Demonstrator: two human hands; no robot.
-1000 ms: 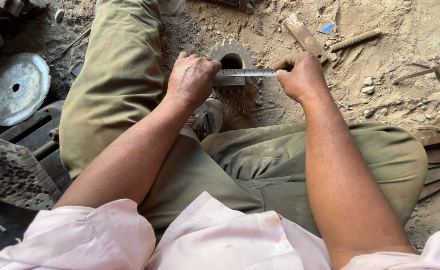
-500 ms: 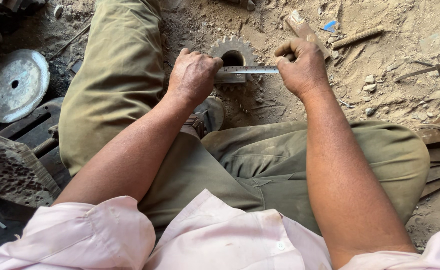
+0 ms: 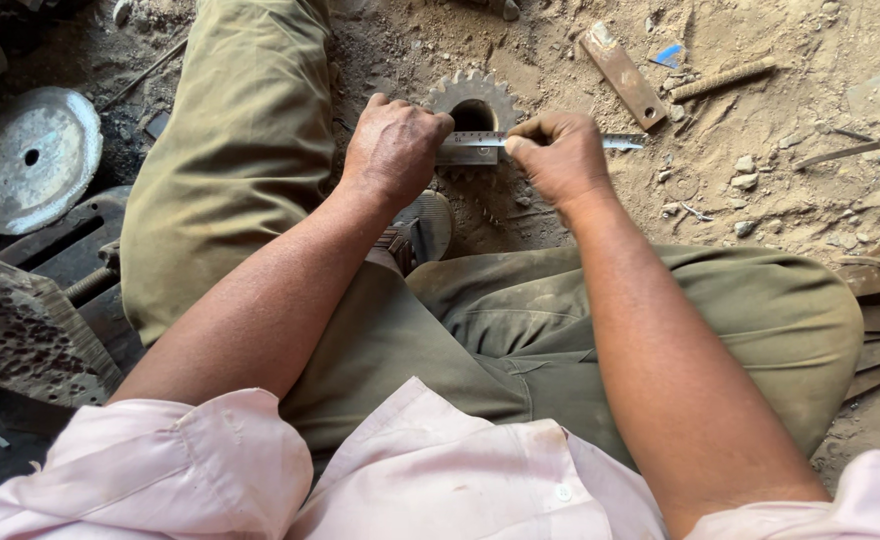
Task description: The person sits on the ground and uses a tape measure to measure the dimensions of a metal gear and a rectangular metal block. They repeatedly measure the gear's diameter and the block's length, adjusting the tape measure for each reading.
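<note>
So the gear (image 3: 475, 100) is lying flat on the dirt floor (image 3: 760, 200) right in front of the knees, up at 12 o'clock in the head view, teeth showing along its top edge and the bore open in the middle. A steel ruler (image 3: 540, 142) is laid across it, running roughly 9 to 3 o'clock just below the bore.

The left hand (image 3: 395, 150) sits at the ruler's 9 o'clock end, fingers curled together and pressing down on ruler and gear. The right hand (image 3: 558, 160) has its fingers pinched together on the ruler just to the 3 o'clock side of the bore; whether something thin like a scriber is in that pinch, I can't tell.

My two cents for doing this bit well: keep the left hand's weight on so the ruler can't skate on gritty metal, and line the edge through the bore's centre, not off to one side, or the reading's a chord. Brush the sand off first too.

Other stuff around: a flat rusty bar (image 3: 622, 75) at 1 o'clock, a round metal disc (image 3: 32, 158) at 9.
</note>
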